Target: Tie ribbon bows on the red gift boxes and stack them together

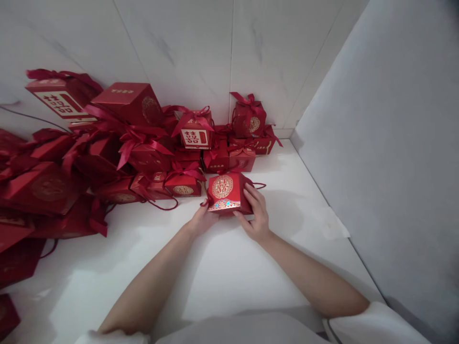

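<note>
A red gift box (224,188) with a round gold emblem and a patterned lower band is held between my two hands, tilted with that face toward me. My left hand (203,220) grips its lower left side, with part of the fingers hidden by the box. On the right side, my right hand (257,215) has its thumb at the lower edge and its fingers over the side. A dark red cord loop sticks out past the right fingers. Just left of the held box stands another red box (184,186) with a ribbon bow.
Many red ribboned boxes (43,186) are heaped along the left and back of the white surface (222,277). One box (250,119) sits on top of others against the tiled wall (201,52). A grey-white panel (387,157) rises at the right.
</note>
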